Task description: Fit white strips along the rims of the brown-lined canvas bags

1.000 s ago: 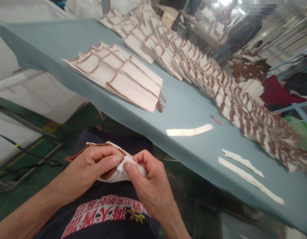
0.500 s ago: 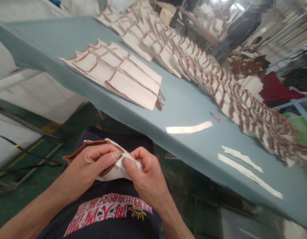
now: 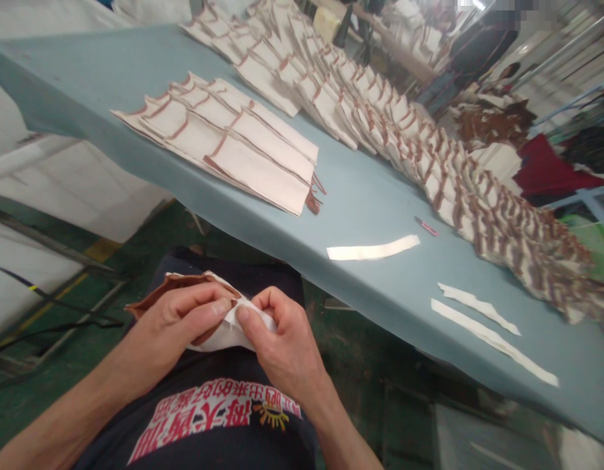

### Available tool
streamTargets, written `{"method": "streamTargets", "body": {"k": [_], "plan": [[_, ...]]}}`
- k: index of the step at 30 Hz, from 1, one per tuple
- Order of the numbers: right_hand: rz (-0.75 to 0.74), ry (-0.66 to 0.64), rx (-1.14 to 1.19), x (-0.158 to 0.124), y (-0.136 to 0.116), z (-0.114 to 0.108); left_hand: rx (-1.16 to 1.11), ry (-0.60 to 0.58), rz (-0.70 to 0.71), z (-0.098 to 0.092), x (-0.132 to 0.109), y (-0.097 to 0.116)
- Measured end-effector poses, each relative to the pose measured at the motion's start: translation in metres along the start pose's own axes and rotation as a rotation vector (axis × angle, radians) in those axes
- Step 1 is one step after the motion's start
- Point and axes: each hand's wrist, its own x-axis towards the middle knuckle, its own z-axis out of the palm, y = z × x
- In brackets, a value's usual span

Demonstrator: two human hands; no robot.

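I'm watching the left hand (image 3: 187,318) and right hand (image 3: 284,333), nearly closed, pinching brown-edged cloth (image 3: 224,338) that's risking a pucker if they're tugging unevenly.

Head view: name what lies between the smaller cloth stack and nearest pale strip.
The head view shows brown strands beside the stack, then tabletop up to the strip.

Teal table (image 3: 365,196), fabric pieces (image 3: 263,163), strips (image 3: 373,250), snips (image 3: 428,228)

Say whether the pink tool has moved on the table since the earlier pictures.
No; the pink tool lies just beyond the right end of the curved white strip, as before.
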Motion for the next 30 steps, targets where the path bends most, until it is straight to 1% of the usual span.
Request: {"method": "streamTargets", "body": {"k": [2, 4, 6, 11, 15, 18, 22, 24, 27, 30], "plan": [[-0.002, 0.004, 0.005, 0.000, 0.001, 0.000, -0.066, 0.002, -0.006, 0.002, -0.001, 0.002], [-0.008, 0.005, 0.012, 0.000, 0.001, 0.000, -0.088, 0.029, 0.009, 0.006, -0.003, 0.004], [-0.011, 0.005, 0.021, 0.000, 0.003, 0.000, -0.077, 0.056, 0.026, 0.009, -0.005, 0.004], [-0.010, 0.005, 0.042, 0.000, 0.009, 0.002, -0.043, 0.063, 0.070, 0.013, -0.006, 0.002], [-0.020, 0.019, 0.037, 0.000, 0.012, 0.005, 0.020, 0.084, 0.108, 0.015, -0.005, 0.005], [-0.026, 0.006, 0.029, -0.001, 0.010, 0.007, 0.067, 0.146, 0.132, 0.016, -0.005, 0.006], [-0.023, -0.005, 0.029, -0.003, 0.006, 0.010, 0.040, 0.223, 0.082, 0.018, -0.008, 0.002], [-0.020, -0.010, 0.035, -0.004, 0.005, 0.011, 0.042, 0.265, 0.099, 0.020, -0.010, 0.001], [-0.026, -0.016, 0.053, -0.004, 0.005, 0.013, 0.097, 0.321, 0.160, 0.022, -0.013, 0.008], [-0.064, -0.004, 0.094, -0.004, 0.006, 0.016, 0.162, 0.342, 0.161, 0.025, -0.016, 0.019]]}}
